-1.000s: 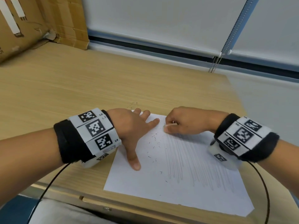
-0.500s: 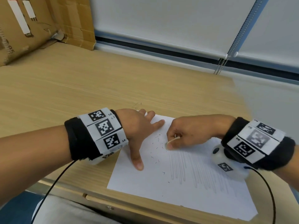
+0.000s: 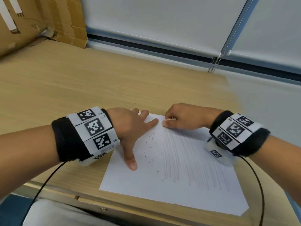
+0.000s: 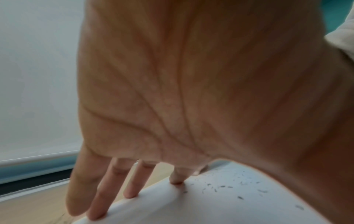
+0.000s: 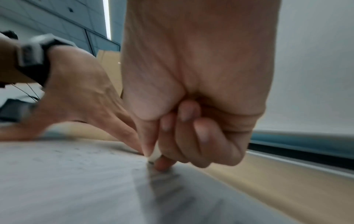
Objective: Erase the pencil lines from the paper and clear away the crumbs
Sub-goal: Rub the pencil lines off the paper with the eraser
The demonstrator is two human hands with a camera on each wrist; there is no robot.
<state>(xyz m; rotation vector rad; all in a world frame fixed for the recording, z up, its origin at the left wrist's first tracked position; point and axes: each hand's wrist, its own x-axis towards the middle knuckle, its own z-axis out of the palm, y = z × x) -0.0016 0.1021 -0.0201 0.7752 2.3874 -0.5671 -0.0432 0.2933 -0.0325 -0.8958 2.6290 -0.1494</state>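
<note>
A white sheet of paper lies on the wooden desk by its front edge. Grey pencil lines run lengthwise over its right half. Dark eraser crumbs are scattered over its upper left part. My left hand lies flat and spread on the paper's left side, thumb and fingers pressing it down. My right hand pinches a small white eraser at the paper's far edge, its tip on the sheet at the top of the lines.
Flattened cardboard leans at the desk's back left. A white roller blind with a bead chain hangs behind the desk. A black cable runs from each wrist band over the front edge.
My right hand with the eraser slid down the paper toward me, then back up to the far edge. The left hand kept pressing the sheet. The head view shifted slightly.
</note>
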